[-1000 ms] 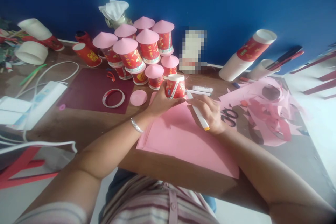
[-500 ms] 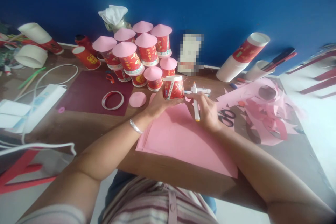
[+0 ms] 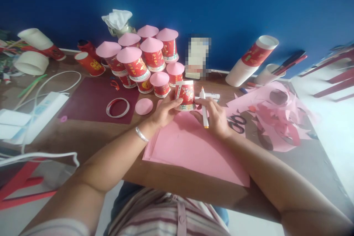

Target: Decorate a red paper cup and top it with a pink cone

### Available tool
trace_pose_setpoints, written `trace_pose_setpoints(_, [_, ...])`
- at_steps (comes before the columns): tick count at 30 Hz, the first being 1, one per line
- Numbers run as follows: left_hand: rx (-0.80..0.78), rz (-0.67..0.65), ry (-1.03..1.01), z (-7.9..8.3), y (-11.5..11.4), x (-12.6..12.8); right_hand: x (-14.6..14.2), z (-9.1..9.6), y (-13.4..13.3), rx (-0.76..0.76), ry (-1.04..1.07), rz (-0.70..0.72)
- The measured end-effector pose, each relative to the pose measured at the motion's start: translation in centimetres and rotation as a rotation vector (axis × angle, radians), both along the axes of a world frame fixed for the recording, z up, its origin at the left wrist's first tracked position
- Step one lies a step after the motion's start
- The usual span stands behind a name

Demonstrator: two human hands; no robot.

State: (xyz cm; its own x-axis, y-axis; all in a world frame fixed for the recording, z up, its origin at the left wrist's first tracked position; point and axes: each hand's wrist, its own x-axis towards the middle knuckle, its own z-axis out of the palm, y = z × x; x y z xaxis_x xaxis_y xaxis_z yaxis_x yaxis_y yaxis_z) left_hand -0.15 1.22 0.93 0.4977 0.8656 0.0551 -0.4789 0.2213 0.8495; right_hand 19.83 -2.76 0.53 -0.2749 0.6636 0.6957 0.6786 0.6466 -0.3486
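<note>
A red patterned paper cup (image 3: 187,95) is gripped at its left side by my left hand (image 3: 166,110), thumb across its front. Coloured marks run along the cup's white band near the bottom. My right hand (image 3: 217,116) is closed around a white marker (image 3: 204,110) with an orange tip pointing up and away from me. The right fingertips reach the cup's right side. Beneath both hands lies a stack of pink paper sheets (image 3: 193,147). Just behind the cup stand several red cups topped with pink paper cones (image 3: 159,79).
Black-handled scissors (image 3: 237,123) and pink paper scraps (image 3: 276,118) lie to the right. A tape roll (image 3: 117,107) rests on a maroon sheet (image 3: 88,99) near a pink paper disc (image 3: 144,106). Stacked cups (image 3: 251,61) lean by the blue wall; a white cable (image 3: 37,118) loops at left.
The cup has turned in my left hand, so a different part of its pattern faces me. My left thumb now shows on its front. The marker stays in my right hand.
</note>
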Motion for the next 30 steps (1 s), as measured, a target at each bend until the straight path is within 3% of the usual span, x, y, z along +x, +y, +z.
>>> trace_pose_setpoints(13, [0.043,0.082,0.209,0.7,0.0,0.8,0.0,0.3,0.0,0.062,0.020,0.012])
trace_pose_setpoints(22, [0.016,0.285,0.122,-0.7,0.7,0.6,0.3,0.0,0.4,0.046,0.061,-0.009])
trace_pose_setpoints(26, [-0.032,0.284,0.085,-1.0,0.7,0.4,0.3,-0.2,0.5,0.028,0.068,-0.028])
trace_pose_setpoints(30, [0.023,0.273,0.152,-0.6,0.3,0.2,0.3,-0.2,0.6,0.013,0.075,-0.021])
